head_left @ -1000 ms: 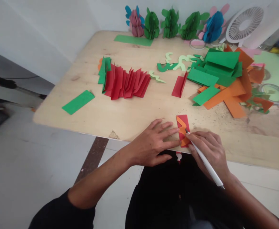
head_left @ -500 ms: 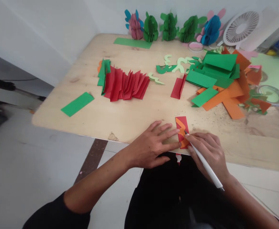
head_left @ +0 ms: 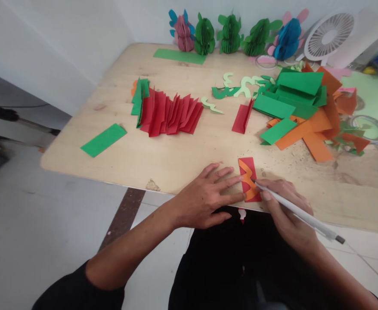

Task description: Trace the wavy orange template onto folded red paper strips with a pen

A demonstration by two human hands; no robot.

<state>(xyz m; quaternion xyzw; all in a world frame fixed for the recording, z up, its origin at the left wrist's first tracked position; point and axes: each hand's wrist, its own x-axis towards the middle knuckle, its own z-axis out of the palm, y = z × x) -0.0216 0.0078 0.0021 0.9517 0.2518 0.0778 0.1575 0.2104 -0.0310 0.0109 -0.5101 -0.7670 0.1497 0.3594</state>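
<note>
My left hand [head_left: 205, 198] lies flat and open near the table's front edge, its fingertips pressing on an orange wavy paper cutout [head_left: 247, 178]. That cutout lies on top of a small red paper rectangle [head_left: 253, 170], whose edges show around it. My right hand [head_left: 289, 209] grips a white pen [head_left: 300, 209] with its tip at the cutout's right edge, against the red paper. The pen's rear end leans out to the lower right. Above the hands lies a folded red paper [head_left: 241, 117].
Folded red papers [head_left: 172, 114] stand at left centre, near a green paper strip [head_left: 104, 140]. Green papers [head_left: 297, 92] and orange papers [head_left: 318, 133] are heaped at right. Paper figures, among them a blue one [head_left: 286, 38], and a white fan [head_left: 330, 36] line the back.
The pen has swung so its rear end points farther right, and my right hand has turned and shifted slightly right. My left hand keeps its place on the cutout.
</note>
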